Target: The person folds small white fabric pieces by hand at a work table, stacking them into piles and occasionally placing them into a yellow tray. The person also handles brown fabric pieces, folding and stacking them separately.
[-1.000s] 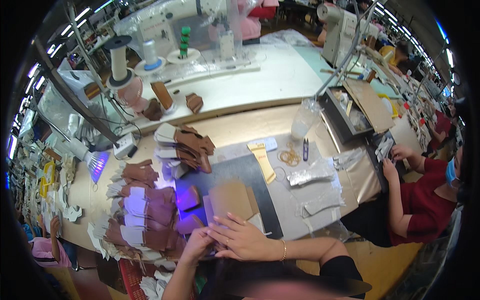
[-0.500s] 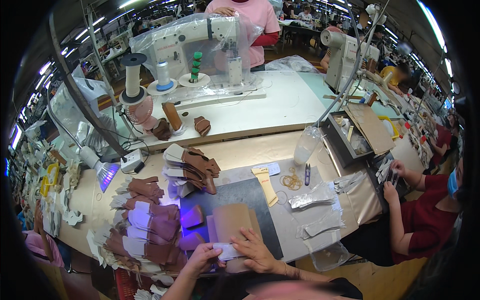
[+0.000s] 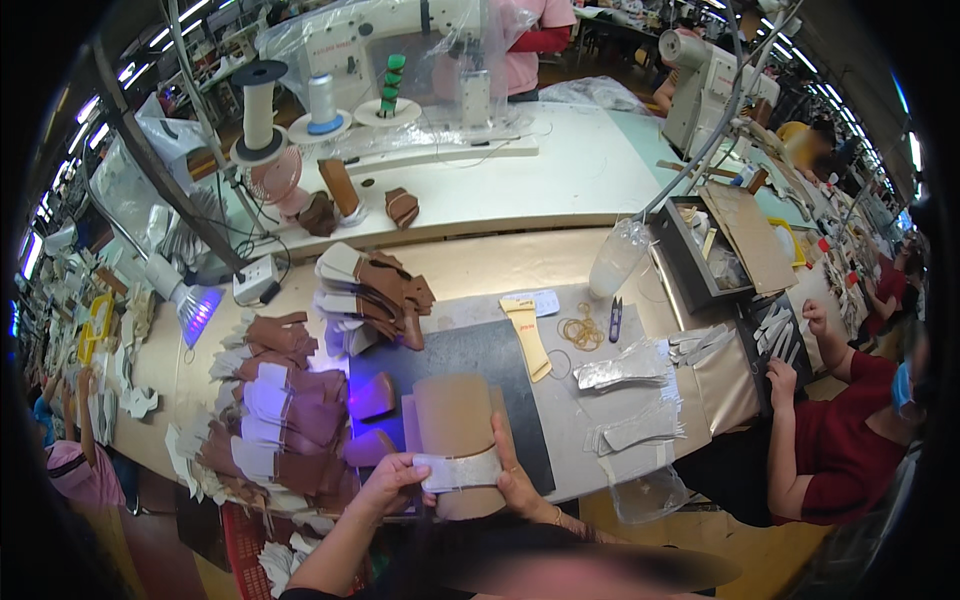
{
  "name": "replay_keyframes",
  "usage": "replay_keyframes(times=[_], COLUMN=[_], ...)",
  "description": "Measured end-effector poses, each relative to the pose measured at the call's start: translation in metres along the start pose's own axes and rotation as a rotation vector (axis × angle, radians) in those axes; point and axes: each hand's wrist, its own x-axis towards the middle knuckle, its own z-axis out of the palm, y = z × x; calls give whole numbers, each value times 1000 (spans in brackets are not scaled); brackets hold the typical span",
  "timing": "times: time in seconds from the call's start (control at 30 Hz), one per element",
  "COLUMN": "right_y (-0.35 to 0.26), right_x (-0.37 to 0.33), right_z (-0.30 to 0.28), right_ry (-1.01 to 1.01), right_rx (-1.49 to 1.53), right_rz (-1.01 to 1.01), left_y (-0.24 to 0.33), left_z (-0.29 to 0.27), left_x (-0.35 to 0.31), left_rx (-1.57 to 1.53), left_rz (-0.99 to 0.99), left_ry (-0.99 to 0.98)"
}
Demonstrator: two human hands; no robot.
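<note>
A tan curved panel (image 3: 452,410), leather or board, rests over the near part of a dark cutting mat (image 3: 505,365). Across its lower part runs a pale whitish strip (image 3: 465,470). My left hand (image 3: 392,485) pinches the strip's left end between thumb and fingers. My right hand (image 3: 515,480) grips the panel's right edge by the strip's other end, its fingers running up along the side and its thumb hidden. Two small brown pieces (image 3: 372,397) under purple light lie just left of the panel.
Stacks of brown and white cut pieces (image 3: 300,410) crowd the left, with another bundle (image 3: 375,295) beyond. Right of the mat are a yellow-cream tool (image 3: 525,340), rubber bands (image 3: 580,330), thread snips (image 3: 616,318) and silvery strips (image 3: 625,367). A co-worker (image 3: 850,430) sits at right.
My right hand has slid from lying over the strip to the panel's right edge. The strip now stretches across the panel, which looks more bowed. My left hand still pinches its end.
</note>
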Motion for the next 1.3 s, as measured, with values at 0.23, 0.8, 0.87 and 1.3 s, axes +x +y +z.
replay_keyframes(times=[0.23,0.8,0.87,1.3], right_y=[10,-7,-22,-61], right_x=[-3,-2,-8,-58], right_z=[0,-43,-62,-144], right_ry=[130,507,504,411], right_rx=[296,736,604,-1191], right_rz=[74,203,127,299], left_y=[1,153,157,131], left_z=[3,59,53,26], left_x=[-7,107,147,180], left_rx=[51,480,448,1694], left_rz=[-17,7,-40,-3], left_ry=[-5,-417,-316,333])
